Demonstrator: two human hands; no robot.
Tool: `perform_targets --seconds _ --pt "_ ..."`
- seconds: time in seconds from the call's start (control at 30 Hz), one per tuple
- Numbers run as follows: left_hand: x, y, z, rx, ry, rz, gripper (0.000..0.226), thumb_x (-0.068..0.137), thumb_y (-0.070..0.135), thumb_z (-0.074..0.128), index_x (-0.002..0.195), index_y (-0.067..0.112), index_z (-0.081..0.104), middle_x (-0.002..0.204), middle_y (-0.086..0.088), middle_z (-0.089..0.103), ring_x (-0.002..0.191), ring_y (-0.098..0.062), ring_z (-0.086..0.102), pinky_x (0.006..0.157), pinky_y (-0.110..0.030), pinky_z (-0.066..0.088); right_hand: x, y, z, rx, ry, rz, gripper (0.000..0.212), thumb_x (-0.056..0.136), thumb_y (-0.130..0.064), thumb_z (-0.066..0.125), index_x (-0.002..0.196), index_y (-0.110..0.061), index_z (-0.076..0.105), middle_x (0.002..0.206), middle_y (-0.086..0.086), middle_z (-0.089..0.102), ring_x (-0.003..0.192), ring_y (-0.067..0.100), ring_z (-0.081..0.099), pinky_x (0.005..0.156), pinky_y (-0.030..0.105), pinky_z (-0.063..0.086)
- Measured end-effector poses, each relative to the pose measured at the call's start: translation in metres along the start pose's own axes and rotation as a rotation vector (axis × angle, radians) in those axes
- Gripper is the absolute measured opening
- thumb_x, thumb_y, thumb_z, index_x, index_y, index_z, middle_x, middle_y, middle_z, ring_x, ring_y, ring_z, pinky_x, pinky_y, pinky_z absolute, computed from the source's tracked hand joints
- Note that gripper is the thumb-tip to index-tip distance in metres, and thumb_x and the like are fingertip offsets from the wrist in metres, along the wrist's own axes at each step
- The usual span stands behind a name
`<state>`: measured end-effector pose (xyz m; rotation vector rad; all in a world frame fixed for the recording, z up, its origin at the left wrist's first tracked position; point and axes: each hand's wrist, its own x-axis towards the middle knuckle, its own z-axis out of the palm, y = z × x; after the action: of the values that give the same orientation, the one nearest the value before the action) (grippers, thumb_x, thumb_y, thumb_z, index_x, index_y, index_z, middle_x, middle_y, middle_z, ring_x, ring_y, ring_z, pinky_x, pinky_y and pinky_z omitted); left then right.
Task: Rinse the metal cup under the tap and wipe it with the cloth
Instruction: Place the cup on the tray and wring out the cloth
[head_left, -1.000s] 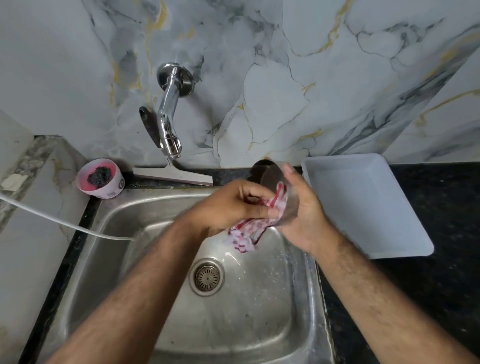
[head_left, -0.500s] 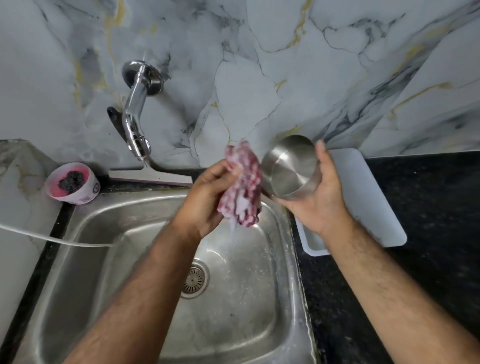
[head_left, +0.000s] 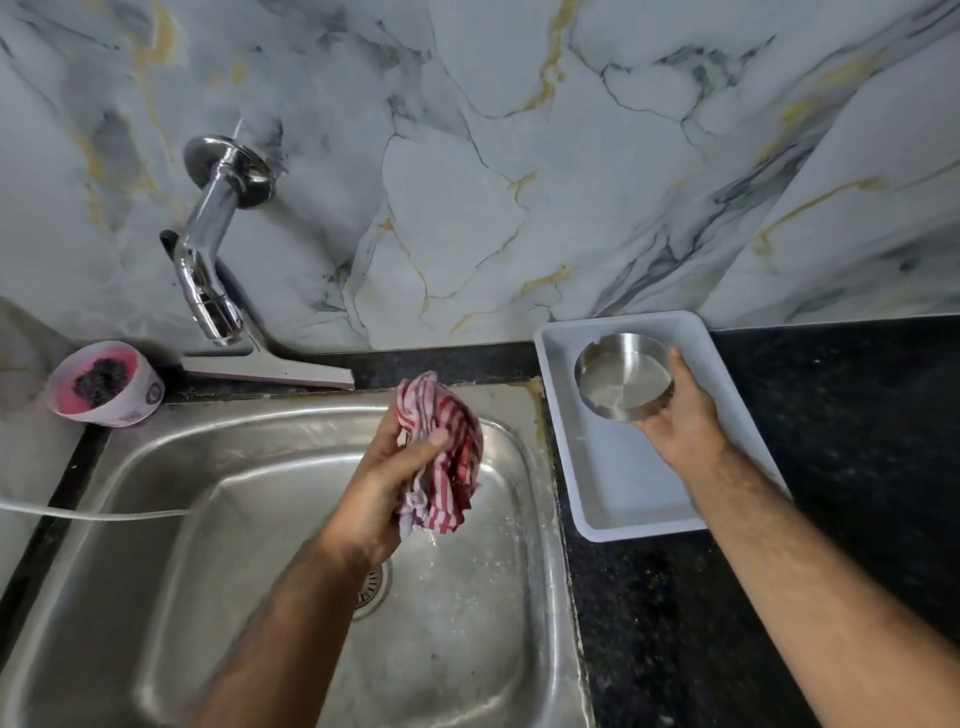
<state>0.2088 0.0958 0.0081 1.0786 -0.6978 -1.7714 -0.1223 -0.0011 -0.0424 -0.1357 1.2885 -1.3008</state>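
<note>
At nine o'clock a pink round tub (head_left: 104, 383) holds a dark scrubber, just left of the chrome wall tap (head_left: 210, 260). Over the steel sink (head_left: 156, 519) the left hand (head_left: 387, 483) clenches the red-and-white striped cloth (head_left: 447, 452). At three o'clock the right hand (head_left: 680, 415) grasps the round metal cup (head_left: 621, 382), mouth tilted up, low inside the white plastic tray (head_left: 623, 499) on the black tabletop (head_left: 831, 441), otherwise bare; setting it down looks next.
</note>
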Motion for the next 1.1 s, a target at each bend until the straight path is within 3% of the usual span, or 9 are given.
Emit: perform_targets --seconds 0.13,0.27,0.43,0.53,0.63,0.73,0.8,0.93,1.1 --pt "-0.003 -0.008 0.005 0.129 -0.046 -0.009 0.067 0.083 0.006 0.081 0.141 0.03 0.06 0.133 -0.016 0.071 0.121 -0.038 0.07 0.096 -0.054 0.06 0.014 -0.004 -0.007 -0.185 0.079 -0.068 0.03 0.102 -0.052 0.066 0.106 -0.022 0.073 0.118 0.005 0.075 0.108 0.027 0.071 0.077 0.044 0.061" --pt "-0.002 -0.009 0.006 0.279 -0.089 -0.032 0.071 0.079 0.013 0.087 0.14 0.036 0.058 0.132 -0.01 0.073 0.122 -0.036 0.069 0.1 -0.055 0.058 0.024 -0.002 -0.019 -0.564 0.271 -0.258 0.036 0.102 -0.045 0.067 0.084 -0.015 0.075 0.103 0.017 0.078 0.103 0.037 0.072 0.09 0.055 0.062" --pt "0.003 -0.001 0.02 0.419 -0.141 -0.033 0.072 0.077 0.014 0.085 0.141 0.033 0.058 0.13 -0.012 0.074 0.12 -0.035 0.071 0.104 -0.063 0.054 0.003 -0.003 -0.023 -1.144 0.33 -0.67 0.036 0.105 -0.026 0.066 0.114 0.007 0.075 0.112 0.027 0.078 0.113 0.046 0.07 0.096 0.048 0.055" --pt "0.008 0.014 0.039 0.545 -0.248 -0.021 0.065 0.078 0.011 0.08 0.138 0.028 0.06 0.126 -0.015 0.074 0.115 -0.04 0.071 0.1 -0.061 0.056 -0.029 -0.006 -0.018 -1.15 0.165 -0.973 0.029 0.101 -0.018 0.072 0.124 0.0 0.074 0.12 0.018 0.076 0.114 0.032 0.07 0.098 0.047 0.058" --pt "0.018 0.03 0.068 0.675 -0.435 -0.017 0.056 0.081 -0.001 0.074 0.133 0.019 0.064 0.118 -0.01 0.076 0.109 -0.031 0.074 0.092 -0.044 0.06 -0.074 -0.002 0.008 -0.621 -0.297 -0.529 0.039 0.105 -0.035 0.066 0.123 -0.001 0.075 0.105 0.001 0.084 0.1 0.011 0.077 0.089 0.044 0.062" --pt "0.027 0.042 0.106 0.88 -0.535 0.032 0.055 0.085 -0.007 0.072 0.129 0.024 0.066 0.111 0.006 0.078 0.101 -0.013 0.076 0.081 -0.026 0.061 -0.099 -0.003 0.013 -0.391 -0.619 0.044 0.077 0.102 -0.071 0.039 0.132 -0.01 0.075 0.135 0.019 0.076 0.13 0.035 0.069 0.11 0.056 0.054" --pt "0.031 0.047 0.127 1.162 -0.436 0.212 0.047 0.085 0.012 0.075 0.126 0.032 0.066 0.107 0.006 0.073 0.093 -0.017 0.075 0.064 -0.028 0.062 -0.103 -0.012 0.003 -0.389 -0.635 0.132 0.083 0.096 -0.08 0.036 0.133 -0.016 0.075 0.138 0.02 0.075 0.133 0.039 0.067 0.11 0.055 0.054" --pt "0.033 0.027 0.165 2.011 -0.16 0.683 0.06 0.089 0.03 0.071 0.145 0.024 0.05 0.135 -0.012 0.053 0.109 -0.034 0.063 0.077 -0.044 0.059 -0.101 -0.034 -0.019 -0.33 -0.554 0.154 0.083 0.082 -0.071 0.07 0.137 -0.009 0.07 0.135 0.023 0.075 0.127 0.038 0.071 0.106 0.05 0.059" --pt "0.032 -0.005 0.181 1.794 -0.436 0.829 0.069 0.083 0.043 0.067 0.149 0.027 0.054 0.156 -0.014 0.045 0.125 -0.035 0.052 0.101 -0.044 0.052 -0.081 -0.054 -0.047 -0.211 -0.598 0.135 0.04 0.091 -0.024 0.08 0.127 -0.009 0.075 0.118 0.019 0.079 0.103 0.031 0.077 0.084 0.046 0.068"
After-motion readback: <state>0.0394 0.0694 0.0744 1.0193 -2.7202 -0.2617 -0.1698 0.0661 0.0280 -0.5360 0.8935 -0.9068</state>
